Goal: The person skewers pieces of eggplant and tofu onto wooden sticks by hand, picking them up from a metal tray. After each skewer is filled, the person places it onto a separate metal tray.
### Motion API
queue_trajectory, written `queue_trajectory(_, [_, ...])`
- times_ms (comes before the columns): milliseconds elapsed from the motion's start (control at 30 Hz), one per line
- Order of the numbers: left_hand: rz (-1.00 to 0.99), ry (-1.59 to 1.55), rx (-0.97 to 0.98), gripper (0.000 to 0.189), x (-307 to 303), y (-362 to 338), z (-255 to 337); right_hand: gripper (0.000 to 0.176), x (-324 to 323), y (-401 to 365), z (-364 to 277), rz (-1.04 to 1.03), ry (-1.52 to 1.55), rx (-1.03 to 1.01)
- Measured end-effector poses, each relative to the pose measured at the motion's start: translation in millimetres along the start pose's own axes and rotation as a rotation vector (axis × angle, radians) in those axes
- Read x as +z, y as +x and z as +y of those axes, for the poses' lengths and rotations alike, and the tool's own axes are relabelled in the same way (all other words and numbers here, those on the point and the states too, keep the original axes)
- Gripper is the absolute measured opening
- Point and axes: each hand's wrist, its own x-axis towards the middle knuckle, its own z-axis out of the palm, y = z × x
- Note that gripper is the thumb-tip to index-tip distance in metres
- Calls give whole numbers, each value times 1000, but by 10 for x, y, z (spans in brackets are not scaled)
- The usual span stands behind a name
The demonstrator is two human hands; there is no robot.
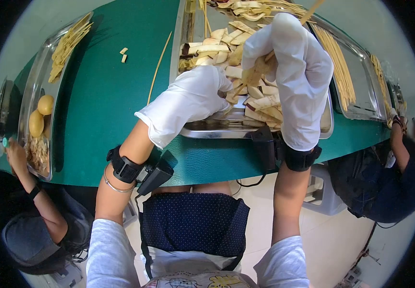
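Both of my hands wear white gloves over a metal tray [257,128] of cut eggplant pieces [265,103], pale with dark purple skin edges. My right hand [298,72] is closed around a bamboo skewer [311,12] that slants down to the left, with browned slices [254,72] threaded on it below the fingers. My left hand [193,98] is at the skewer's lower end, its fingers closed on an eggplant slice [232,98]. The glove partly hides that slice and the skewer's tip.
One loose skewer [161,62] lies on the green table [116,105] beside two small scraps [124,55]. The left tray [58,103] holds skewered strips and potatoes [37,124]. Bare skewers [337,62] fill part of the right tray [365,91]. Other people sit at both sides.
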Motion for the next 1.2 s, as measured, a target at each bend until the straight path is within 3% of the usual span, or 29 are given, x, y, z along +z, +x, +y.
queue_trajectory(167, [-67, 90, -23, 34, -81, -9, 71, 39, 51, 28, -100, -112, -98, -148])
queue_trajectory(433, [-25, 42, 88, 32, 15, 26, -63, 33, 50, -28, -32, -58, -43, -69])
queue_trajectory(533, [13, 41, 138, 30, 37, 25, -101, 41, -7, -35, 1, -61, -129, -37])
queue_trajectory(700, [-49, 45, 2, 29, -44, 11, 58, 43, -33, -18, 49, 32, -86, -29])
queue_trajectory(833, [7, -57, 106, 29, -19, 2, -13, 44, 40, 10, -16, 176, -78, 88])
queue_trajectory(1200, [33, -78, 91, 33, -15, -2, -13, 39, -53, 65, 152, 59, -123, -89])
